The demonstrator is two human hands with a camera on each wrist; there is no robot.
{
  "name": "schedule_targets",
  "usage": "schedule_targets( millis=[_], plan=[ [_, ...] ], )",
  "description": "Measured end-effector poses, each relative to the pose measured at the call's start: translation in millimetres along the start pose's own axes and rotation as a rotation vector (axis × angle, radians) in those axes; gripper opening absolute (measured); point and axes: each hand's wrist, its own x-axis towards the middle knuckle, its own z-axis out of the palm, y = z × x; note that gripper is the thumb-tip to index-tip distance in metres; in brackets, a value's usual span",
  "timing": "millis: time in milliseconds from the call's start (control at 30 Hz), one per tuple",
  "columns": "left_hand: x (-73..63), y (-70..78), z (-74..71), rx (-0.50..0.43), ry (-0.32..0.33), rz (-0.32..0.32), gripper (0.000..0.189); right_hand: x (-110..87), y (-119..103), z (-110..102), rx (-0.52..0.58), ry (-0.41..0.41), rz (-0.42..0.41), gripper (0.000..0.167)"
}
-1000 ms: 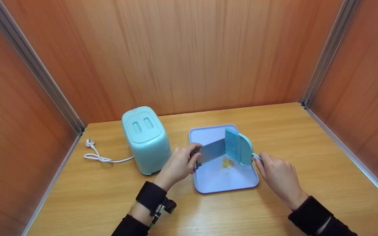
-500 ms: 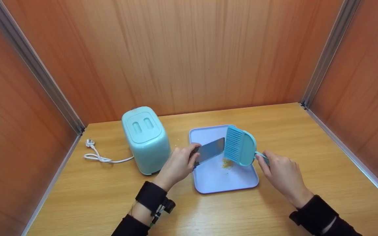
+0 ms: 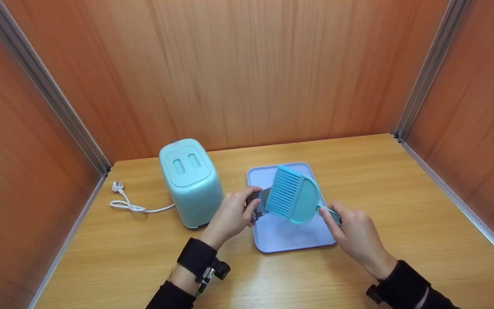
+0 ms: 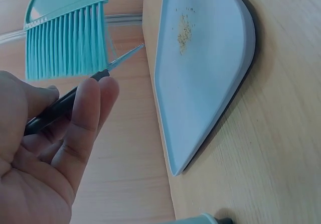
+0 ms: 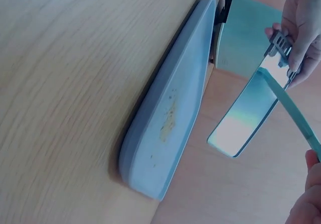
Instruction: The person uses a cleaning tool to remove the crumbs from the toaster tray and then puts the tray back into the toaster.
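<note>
Brush (image 3: 296,197) held in our right grip (image 3: 354,234) points frame-upper-left, across the metal plate (image 5: 242,116) (pinched in our left grip (image 3: 232,214)).

No text, label, brand, number or sign can be read in any view.

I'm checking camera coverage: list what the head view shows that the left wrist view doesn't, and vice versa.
Head only: the white plug and cord, and the right hand gripping the brush.

Left wrist only: the crumb pile, which the brush hides from the head camera.

Both: the brush, the tray, the left hand, the metal plate it holds, and the toaster, mostly cut off in the left wrist view.
</note>
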Motion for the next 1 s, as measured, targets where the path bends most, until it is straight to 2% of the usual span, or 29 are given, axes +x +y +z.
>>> schedule_targets(
  millis=[133,267,433,733,1000],
  plan=[
    [0.3,1.6,0.4,-0.029,-0.014,-0.017,0.035,-1.7,-5,3,0.040,0.024,-0.029,0.012],
    [0.4,2.4,1.6,-0.044,-0.019,-0.014,0.035,-2.8,-9,5,0.036,0.003,-0.032,0.012],
    [0.0,2.6,2.6,-0.041,-0.021,-0.005,0.036,-3.6,-13,6,-0.027,-0.021,-0.058,0.010],
    [0.0,4.7,5.5,-0.036,-0.015,0.007,0.036,-5.2,-12,7,-0.140,0.021,-0.197,0.015],
    [-0.3,1.8,4.7,-0.021,-0.008,0.004,0.032,-5.1,-6,3,-0.218,-0.027,-0.154,0.013]
  ],
)
